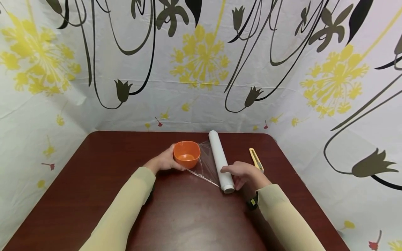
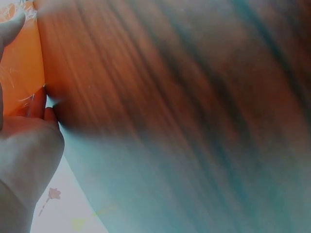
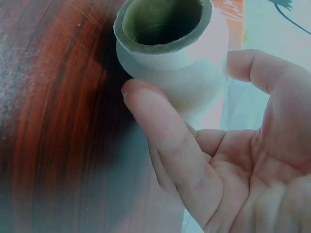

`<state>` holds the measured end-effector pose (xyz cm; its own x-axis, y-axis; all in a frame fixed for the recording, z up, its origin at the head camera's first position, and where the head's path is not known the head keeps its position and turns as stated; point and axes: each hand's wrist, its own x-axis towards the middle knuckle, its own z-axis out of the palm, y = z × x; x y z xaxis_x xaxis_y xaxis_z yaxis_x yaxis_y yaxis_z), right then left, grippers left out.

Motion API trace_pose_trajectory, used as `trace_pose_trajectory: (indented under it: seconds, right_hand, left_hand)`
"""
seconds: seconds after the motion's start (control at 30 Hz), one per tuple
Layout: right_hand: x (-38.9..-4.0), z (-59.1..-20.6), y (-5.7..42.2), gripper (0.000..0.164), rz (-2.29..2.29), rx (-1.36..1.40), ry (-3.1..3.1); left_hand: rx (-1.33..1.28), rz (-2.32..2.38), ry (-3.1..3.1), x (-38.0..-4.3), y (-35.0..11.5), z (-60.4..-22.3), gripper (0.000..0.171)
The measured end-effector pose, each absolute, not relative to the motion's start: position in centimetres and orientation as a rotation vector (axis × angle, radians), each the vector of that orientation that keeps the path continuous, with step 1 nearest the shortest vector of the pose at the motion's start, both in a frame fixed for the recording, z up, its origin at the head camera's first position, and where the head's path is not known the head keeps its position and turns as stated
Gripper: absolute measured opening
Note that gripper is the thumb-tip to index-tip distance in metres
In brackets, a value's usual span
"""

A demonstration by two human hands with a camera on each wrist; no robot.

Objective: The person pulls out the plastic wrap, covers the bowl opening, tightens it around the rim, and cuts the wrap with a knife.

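Observation:
My left hand [image 1: 165, 159] grips the left side of an orange bowl [image 1: 187, 163] on the table. In the left wrist view, thumb and fingers lie against the bowl's orange wall [image 2: 22, 58], where shiny film wrinkles show. A sheet of clear cling film [image 1: 205, 158] stretches from the bowl to a white cling film roll [image 1: 218, 153]. At the roll's near end, my right hand [image 1: 244, 171] holds it from the right. The right wrist view shows the roll's hollow core [image 3: 163, 24] facing the camera, with fingers [image 3: 160, 121] on both sides.
A yellow utility knife [image 1: 256, 158] lies right of the roll, partly behind my right hand. The dark red-brown table [image 1: 182, 216] ends at a white flowered sheet [image 1: 176, 101] at the back and sides.

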<state>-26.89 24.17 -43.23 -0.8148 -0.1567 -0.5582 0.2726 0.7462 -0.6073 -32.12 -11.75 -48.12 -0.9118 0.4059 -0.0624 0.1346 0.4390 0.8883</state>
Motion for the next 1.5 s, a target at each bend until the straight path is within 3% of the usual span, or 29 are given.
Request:
trace_pose_trajectory:
  seconds: [0.33, 0.57, 0.77, 0.93, 1.27, 1.5]
  right_hand:
    - [-26.8, -42.9, 25.2, 0.062, -0.937, 0.091, 2.314]
    - [-27.1, -42.1, 25.4, 0.073, -0.792, 0.040, 2.461]
    - [-27.7, -41.6, 24.9, 0.086, -0.709, -0.239, 2.579]
    - [-27.9, -41.3, 24.8, 0.075, -0.615, -0.431, 2.592]
    - [-27.7, -41.5, 25.7, 0.065, -0.669, -0.359, 2.525]
    - [-27.3, -41.7, 25.4, 0.081, -0.664, -0.291, 2.683]
  left_hand:
    - [0.502, 1.462, 2.405, -32.1, -11.7, -48.1, 0.112]
    - [0.496, 1.451, 2.418, -32.0, -11.9, -47.9, 0.112]
    - [0.509, 1.447, 2.409, -31.9, -12.0, -48.1, 0.113]
    - [0.515, 1.434, 2.428, -32.0, -12.3, -48.0, 0.113]
    - [0.532, 1.449, 2.416, -32.2, -12.4, -48.2, 0.110]
    - [0.522, 1.444, 2.414, -32.1, -12.5, -47.9, 0.110]
